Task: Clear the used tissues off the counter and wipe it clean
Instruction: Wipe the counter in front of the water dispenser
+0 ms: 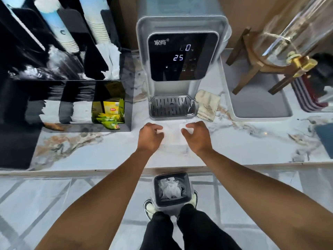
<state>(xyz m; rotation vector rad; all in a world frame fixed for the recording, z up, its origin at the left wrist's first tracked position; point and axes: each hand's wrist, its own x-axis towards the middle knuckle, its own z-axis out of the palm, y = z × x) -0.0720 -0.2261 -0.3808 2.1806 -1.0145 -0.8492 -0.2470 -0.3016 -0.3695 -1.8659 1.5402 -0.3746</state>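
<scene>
Right now the left hand (150, 136) and the right hand (195, 135) are both pinching a flat white tissue (172, 136) by its side edges, fingers curled and partly closed, spreading it on the worktop (90, 150) between them. Beyond the hands, the dispenser's drip tray (172, 106) and a crumpled cloth (207, 104) are sitting close. Pulling apart too hard is risking a tear; pushing forward could snag the cloth. Below the wrists, the bin (172, 189) is holding crumpled tissues.
</scene>
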